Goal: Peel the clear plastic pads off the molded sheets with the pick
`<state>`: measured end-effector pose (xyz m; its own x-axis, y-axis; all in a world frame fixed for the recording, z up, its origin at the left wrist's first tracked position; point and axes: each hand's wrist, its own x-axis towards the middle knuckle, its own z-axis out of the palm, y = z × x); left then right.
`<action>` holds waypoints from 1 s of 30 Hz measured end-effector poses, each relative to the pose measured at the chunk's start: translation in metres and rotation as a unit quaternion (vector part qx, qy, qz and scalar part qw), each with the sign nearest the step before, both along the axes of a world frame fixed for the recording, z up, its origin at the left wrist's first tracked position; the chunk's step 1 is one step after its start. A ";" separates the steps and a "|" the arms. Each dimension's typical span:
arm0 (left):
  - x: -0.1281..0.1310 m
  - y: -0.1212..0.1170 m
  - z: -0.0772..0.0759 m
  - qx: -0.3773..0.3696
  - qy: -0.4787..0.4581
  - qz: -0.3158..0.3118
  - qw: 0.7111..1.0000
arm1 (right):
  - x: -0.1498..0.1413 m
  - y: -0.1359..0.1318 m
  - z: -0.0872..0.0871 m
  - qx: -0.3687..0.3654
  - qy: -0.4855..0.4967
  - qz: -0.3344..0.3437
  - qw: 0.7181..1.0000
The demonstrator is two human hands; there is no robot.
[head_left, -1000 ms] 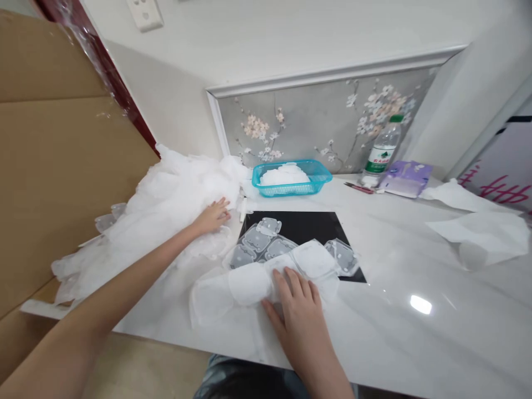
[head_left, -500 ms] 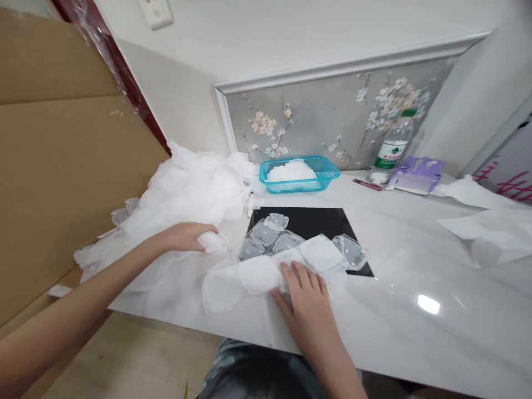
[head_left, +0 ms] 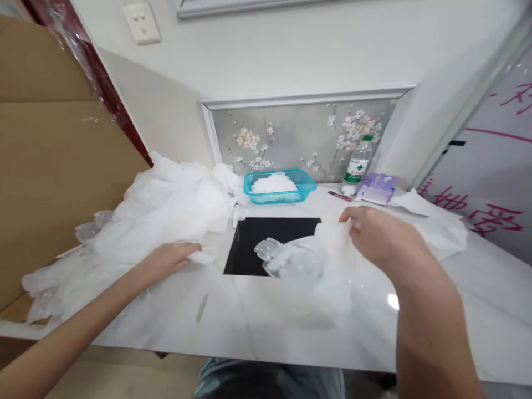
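Note:
My left hand (head_left: 172, 259) is closed on a small white padded piece (head_left: 202, 257), low over the table beside the white heap. The fingers of my right hand (head_left: 380, 235) pinch the upper edge of a thin white sheet (head_left: 332, 249), which hangs blurred by motion over the right side of a black mat (head_left: 245, 244). Several clear plastic pieces with small marks (head_left: 268, 249) show at the sheet's left, over the mat. Where the sheet ends and the clear pieces begin is smeared.
A large heap of white soft pieces (head_left: 166, 205) covers the table's left side. Behind the mat stands a blue basket (head_left: 307, 188) with white pieces inside. A bottle (head_left: 356, 166), red-handled snips (head_left: 341, 196), a purple tissue pack (head_left: 377, 187) and crumpled white sheets (head_left: 440, 233) lie at back right.
My right hand has lifted from the padded white strip and swung up to the right, pulling white sheet along. Most clear pieces have left the mat's left part. The view has tilted and shifted.

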<state>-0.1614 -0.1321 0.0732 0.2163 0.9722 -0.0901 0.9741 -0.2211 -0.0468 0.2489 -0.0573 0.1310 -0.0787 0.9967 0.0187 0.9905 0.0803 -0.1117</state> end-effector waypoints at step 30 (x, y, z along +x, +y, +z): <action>0.105 0.034 -0.040 -0.152 -0.575 0.257 0.762 | -0.092 0.017 -0.112 -0.039 0.220 0.281 0.934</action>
<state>-0.0563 -0.0977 0.0334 -0.0795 0.9272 -0.3659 0.2941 0.3726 0.8802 0.1572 -0.0404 0.0195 -0.5907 0.8005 0.1015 0.6522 0.5477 -0.5241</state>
